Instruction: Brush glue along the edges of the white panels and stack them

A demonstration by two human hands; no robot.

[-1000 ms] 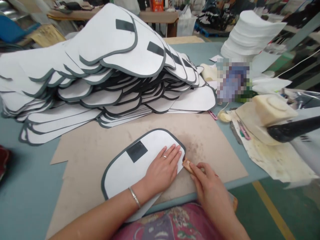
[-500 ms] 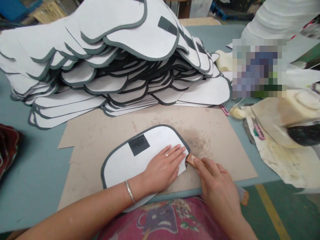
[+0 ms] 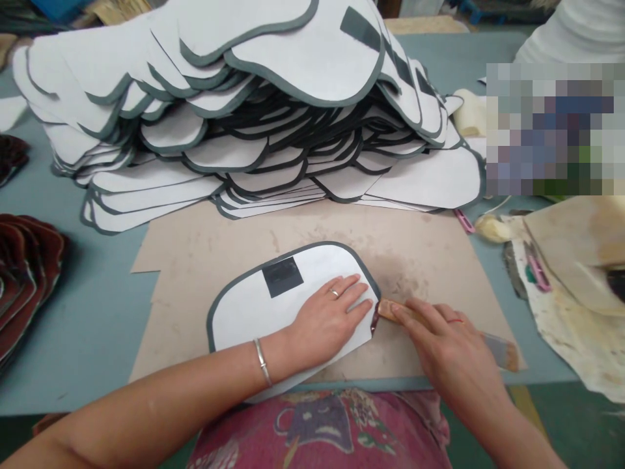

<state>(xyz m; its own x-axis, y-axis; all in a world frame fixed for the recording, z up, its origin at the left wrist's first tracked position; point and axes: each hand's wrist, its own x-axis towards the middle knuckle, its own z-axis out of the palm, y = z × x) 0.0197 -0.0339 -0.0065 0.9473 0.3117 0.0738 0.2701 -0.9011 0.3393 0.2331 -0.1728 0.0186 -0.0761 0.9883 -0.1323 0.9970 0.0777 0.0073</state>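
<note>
- In the head view, your white rounded sheet panel with a dark grey border (image 3: 268, 316) and square black patch (image 3: 283, 277) lies on the tan board (image 3: 185, 299) on the blue-green desk (image 3: 92, 312).
- Your left hand (image 3: 327, 319) is flat on that panel, fingers extended and gripping nothing; your right hand (image 3: 444, 335) is closed around a flat, orange-tan, wood-like tool (image 3: 390, 309), its tip at the panel's right edge.
- Grey border lines the left end, the top and the upper right; below the tool's tip a dark reddish strip (image 3: 375, 319) shows instead, and the near edge looks plain. I judge that right edge partly done.
- Behind lies a large heap of similar grey-bordered white panels (image 3: 312, 65) (finished or waiting, you can't tell).
- Your left forearm hides the panel's lower-left part, and your right fingers cover much of the tool.
- The heap's top and the dark red layered pieces (image 3: 29, 280) at left are cut off; a pixelated block masks the right.
</note>
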